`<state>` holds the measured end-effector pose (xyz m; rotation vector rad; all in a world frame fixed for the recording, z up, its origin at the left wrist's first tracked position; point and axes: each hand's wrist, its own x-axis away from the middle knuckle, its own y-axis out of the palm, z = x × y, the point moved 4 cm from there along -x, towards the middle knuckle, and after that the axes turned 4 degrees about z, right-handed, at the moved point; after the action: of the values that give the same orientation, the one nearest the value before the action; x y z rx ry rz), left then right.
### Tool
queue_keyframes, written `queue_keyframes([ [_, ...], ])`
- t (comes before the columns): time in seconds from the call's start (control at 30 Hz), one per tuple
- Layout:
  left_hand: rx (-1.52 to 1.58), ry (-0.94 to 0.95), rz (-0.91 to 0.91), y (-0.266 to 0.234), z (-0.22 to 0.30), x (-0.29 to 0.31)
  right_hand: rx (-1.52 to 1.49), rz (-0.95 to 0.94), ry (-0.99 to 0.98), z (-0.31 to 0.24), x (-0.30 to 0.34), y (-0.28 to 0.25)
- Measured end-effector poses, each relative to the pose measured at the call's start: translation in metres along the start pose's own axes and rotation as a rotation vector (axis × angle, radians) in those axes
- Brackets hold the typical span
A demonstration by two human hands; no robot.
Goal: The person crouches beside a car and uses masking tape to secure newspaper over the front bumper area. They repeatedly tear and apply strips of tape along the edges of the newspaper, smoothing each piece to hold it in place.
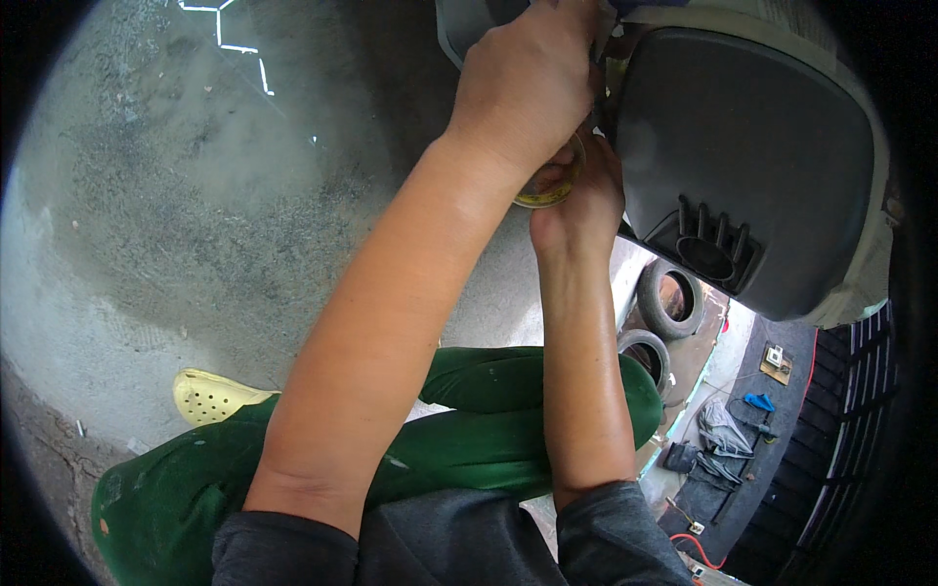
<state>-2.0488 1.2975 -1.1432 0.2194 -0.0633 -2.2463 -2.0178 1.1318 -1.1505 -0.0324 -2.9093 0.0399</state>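
Note:
At the top centre my left hand (pixel 528 88) is closed at the left edge of a dark grey plastic panel (pixel 747 146). Its fingertips are mostly hidden, so what they pinch I cannot make out. Just below and partly behind it, my right hand (pixel 593 190) holds a roll of tape (pixel 542 202), a thin yellowish ring with fingers showing through its middle. The panel looks like a vehicle bumper part and has a round recess with several black ribs (pixel 708 244) low down. A pale beige strip (pixel 840 68) borders its upper and right edges.
I sit low in green trousers (pixel 459 449) above a rough grey floor (pixel 244 225). A yellow clog (pixel 210 396) shows at the left. Beyond my right arm are tyres (pixel 670 299), a dark mat with grey cloth (pixel 723 430), cords and a black slatted shutter (pixel 850 439).

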Motion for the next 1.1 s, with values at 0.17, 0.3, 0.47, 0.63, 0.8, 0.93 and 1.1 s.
queue_keyframes([
  [0.17,0.005,0.038,0.066,0.003,-0.001,0.003,-0.094,-0.114,0.161,0.005,-0.019,-0.014],
  [0.3,0.244,-0.066,0.113,0.007,0.003,0.002,-0.319,-0.041,0.303,-0.004,-0.014,-0.006],
  [0.47,0.359,-0.049,0.029,0.007,-0.001,0.002,-0.356,-0.024,0.304,-0.017,0.002,0.0],
  [0.63,0.259,0.12,-0.053,0.001,-0.003,-0.001,-0.291,-0.046,0.258,-0.007,-0.004,-0.022],
  [0.8,0.228,0.116,-0.088,0.001,-0.006,-0.002,-0.089,0.056,0.047,-0.001,0.008,-0.014],
  [0.93,0.22,0.139,-0.066,0.003,-0.004,-0.001,0.074,0.192,-0.175,0.014,0.011,-0.013],
  [1.1,0.23,0.077,-0.148,-0.002,0.001,-0.003,0.132,0.235,-0.304,0.019,0.024,0.011],
])
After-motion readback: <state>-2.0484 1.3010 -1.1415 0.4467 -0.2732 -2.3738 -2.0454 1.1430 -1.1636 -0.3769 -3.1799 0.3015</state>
